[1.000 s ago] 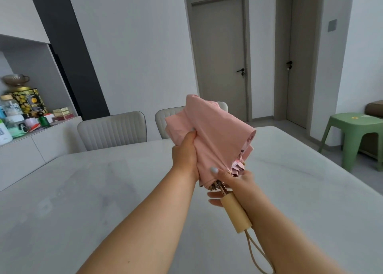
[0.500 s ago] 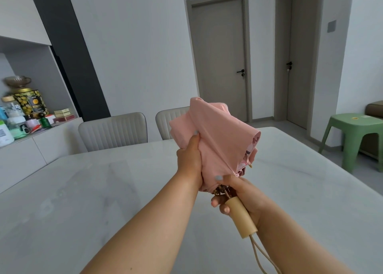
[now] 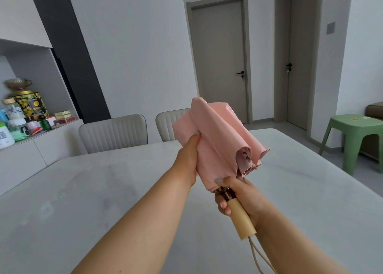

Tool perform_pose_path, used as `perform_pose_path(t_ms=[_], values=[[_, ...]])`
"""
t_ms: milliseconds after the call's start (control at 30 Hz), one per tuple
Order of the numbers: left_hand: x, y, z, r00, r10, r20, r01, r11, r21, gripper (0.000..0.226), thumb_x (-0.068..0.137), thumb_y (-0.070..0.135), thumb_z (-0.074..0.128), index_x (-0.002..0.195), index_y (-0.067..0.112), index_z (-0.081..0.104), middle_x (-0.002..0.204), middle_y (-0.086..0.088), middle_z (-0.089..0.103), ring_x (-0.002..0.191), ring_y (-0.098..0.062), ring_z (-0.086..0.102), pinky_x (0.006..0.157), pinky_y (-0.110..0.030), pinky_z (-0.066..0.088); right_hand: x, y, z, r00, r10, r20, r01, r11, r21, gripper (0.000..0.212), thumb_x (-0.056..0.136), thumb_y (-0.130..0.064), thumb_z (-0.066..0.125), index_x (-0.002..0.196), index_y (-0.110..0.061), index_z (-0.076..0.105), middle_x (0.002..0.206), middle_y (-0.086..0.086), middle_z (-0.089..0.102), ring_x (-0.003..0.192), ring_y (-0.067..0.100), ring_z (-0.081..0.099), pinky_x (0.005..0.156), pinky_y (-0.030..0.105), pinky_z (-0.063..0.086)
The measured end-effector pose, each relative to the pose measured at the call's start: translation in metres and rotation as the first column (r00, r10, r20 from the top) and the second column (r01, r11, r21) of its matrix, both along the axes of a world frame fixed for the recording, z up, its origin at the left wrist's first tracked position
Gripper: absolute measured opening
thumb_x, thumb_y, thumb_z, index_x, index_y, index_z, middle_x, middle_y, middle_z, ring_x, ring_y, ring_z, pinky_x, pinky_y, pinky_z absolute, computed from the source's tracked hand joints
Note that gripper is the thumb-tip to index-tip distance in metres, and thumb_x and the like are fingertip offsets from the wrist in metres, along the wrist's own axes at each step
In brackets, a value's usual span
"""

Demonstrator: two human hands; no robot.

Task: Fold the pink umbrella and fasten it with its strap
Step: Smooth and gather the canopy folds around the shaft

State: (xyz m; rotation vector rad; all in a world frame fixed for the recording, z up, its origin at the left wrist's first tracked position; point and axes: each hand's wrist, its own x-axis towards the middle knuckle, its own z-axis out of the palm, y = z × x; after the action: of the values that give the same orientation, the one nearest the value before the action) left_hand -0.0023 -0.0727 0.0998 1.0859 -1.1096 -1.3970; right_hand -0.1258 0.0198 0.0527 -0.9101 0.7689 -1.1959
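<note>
The collapsed pink umbrella point(image 3: 215, 141) is held up over the white table point(image 3: 83, 191), tip pointing away from me, its fabric loose in wide folds. My left hand point(image 3: 189, 157) grips the canopy on its left side, thumb on top. My right hand point(image 3: 240, 195) holds the top of the pale wooden handle point(image 3: 241, 222), thumb pressing the lower edge of the fabric. A beige wrist cord point(image 3: 259, 255) hangs from the handle's end. The fastening strap is not visible.
Two grey chairs point(image 3: 114, 133) stand at the table's far side. A sideboard point(image 3: 27, 147) on the left carries several jars and bottles. A green stool point(image 3: 356, 137) stands at the right, and two closed doors point(image 3: 219, 58) are behind.
Both hands and the umbrella have shifted slightly right and lower in view. The folds on the right side have opened wider, showing the inner lining.
</note>
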Motion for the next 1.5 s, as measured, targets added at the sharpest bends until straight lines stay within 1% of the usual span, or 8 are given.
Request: perform_pose_path(t_ms=[167, 267, 500, 667, 800, 1100, 1367, 1500], values=[[0.019, -0.007, 0.057, 0.872, 0.444, 0.204, -0.389, 0.884, -0.261, 0.068, 0.072, 0.056, 0.051, 0.119, 0.006, 0.053, 0.114, -0.008, 0.06, 0.099, -0.031, 0.058, 0.072, -0.034, 0.044, -0.001, -0.001, -0.001, 0.997, -0.031, -0.071, 0.028, 0.999, -0.042, 0.011, 0.087, -0.005, 0.056, 0.077, -0.002, 0.05, 0.049, 0.013, 0.049, 0.035, 0.021, 0.041, 0.039, 0.024, 0.038], [0.025, -0.01, 0.1, 0.808, 0.489, 0.329, -0.252, 0.792, -0.556, 0.033, 0.092, 0.045, 0.044, 0.077, 0.016, 0.048, 0.076, -0.002, 0.045, 0.075, -0.026, 0.047, 0.069, -0.033, 0.034, 0.001, 0.0, -0.002, 0.996, -0.019, -0.087, 0.013, 0.998, -0.067, 0.011, 0.081, -0.007, 0.061, 0.08, -0.001, 0.051, 0.051, 0.014, 0.048, 0.035, 0.021, 0.042, 0.04, 0.025, 0.038], [0.03, -0.017, 0.13, 0.644, 0.175, 0.744, 0.057, 0.96, -0.275, 0.079, 0.075, 0.075, 0.042, 0.125, 0.017, 0.061, 0.13, -0.003, 0.06, 0.121, -0.021, 0.055, 0.099, -0.036, 0.035, 0.003, 0.001, -0.002, 0.995, -0.009, -0.101, 0.001, 0.996, -0.087, 0.018, 0.068, -0.012, 0.064, 0.079, -0.002, 0.053, 0.06, 0.017, 0.05, 0.037, 0.023, 0.044, 0.04, 0.026, 0.039], [0.036, -0.016, 0.138, 0.751, 0.115, 0.65, 0.089, 0.958, -0.273, 0.029, 0.087, 0.055, 0.055, 0.09, 0.027, 0.062, 0.098, 0.006, 0.067, 0.091, -0.01, 0.06, 0.1, -0.037, 0.037, 0.0, -0.001, -0.003, 0.998, -0.039, -0.048, 0.037, 0.998, -0.058, 0.011, 0.079, -0.004, 0.062, 0.082, -0.004, 0.051, 0.055, 0.013, 0.052, 0.037, 0.021, 0.044, 0.039, 0.025, 0.038], [0.036, -0.013, 0.141, 0.841, 0.042, 0.539, 0.119, 0.958, -0.261, 0.03, 0.089, 0.039, 0.059, 0.064, 0.025, 0.051, 0.063, 0.012, 0.057, 0.08, -0.009, 0.056, 0.105, -0.041, 0.029, -0.001, -0.002, -0.004, 0.998, -0.03, -0.059, 0.028, 0.999, -0.028, 0.007, 0.087, 0.0, 0.054, 0.086, -0.003, 0.048, 0.049, 0.011, 0.05, 0.034, 0.019, 0.044, 0.038, 0.023, 0.038], [0.032, -0.008, 0.136, 0.758, 0.15, 0.635, 0.097, 0.936, -0.338, 0.015, 0.076, 0.024, 0.058, 0.068, 0.014, 0.05, 0.08, -0.003, 0.048, 0.076, -0.018, 0.045, 0.071, -0.029, 0.033, 0.0, -0.004, -0.006, 0.999, -0.044, -0.032, 0.043, 0.998, -0.035, 0.006, 0.086, 0.001, 0.056, 0.086, -0.003, 0.052, 0.055, 0.011, 0.053, 0.036, 0.019, 0.045, 0.038, 0.024, 0.039], [0.028, -0.01, 0.137, 0.869, 0.019, 0.495, 0.156, 0.938, -0.31, 0.011, 0.087, 0.021, 0.063, 0.076, 0.021, 0.065, 0.088, 0.01, 0.064, 0.087, -0.007, 0.058, 0.103, -0.038, 0.028, 0.0, -0.004, -0.005, 0.999, -0.036, -0.027, 0.036, 0.999, -0.029, 0.011, 0.084, 0.0, 0.058, 0.087, -0.004, 0.049, 0.052, 0.011, 0.053, 0.035, 0.019, 0.045, 0.037, 0.023, 0.038], [0.023, -0.008, 0.14, 0.813, 0.099, 0.574, 0.1, 0.947, -0.305, 0.026, 0.088, 0.036, 0.058, 0.068, 0.02, 0.058, 0.072, 0.008, 0.06, 0.077, -0.012, 0.057, 0.085, -0.03, 0.036, -0.001, -0.004, -0.004, 0.999, -0.054, -0.006, 0.054, 0.998, -0.041, 0.012, 0.08, 0.001, 0.061, 0.084, -0.004, 0.051, 0.059, 0.011, 0.054, 0.038, 0.02, 0.045, 0.037, 0.025, 0.038]])
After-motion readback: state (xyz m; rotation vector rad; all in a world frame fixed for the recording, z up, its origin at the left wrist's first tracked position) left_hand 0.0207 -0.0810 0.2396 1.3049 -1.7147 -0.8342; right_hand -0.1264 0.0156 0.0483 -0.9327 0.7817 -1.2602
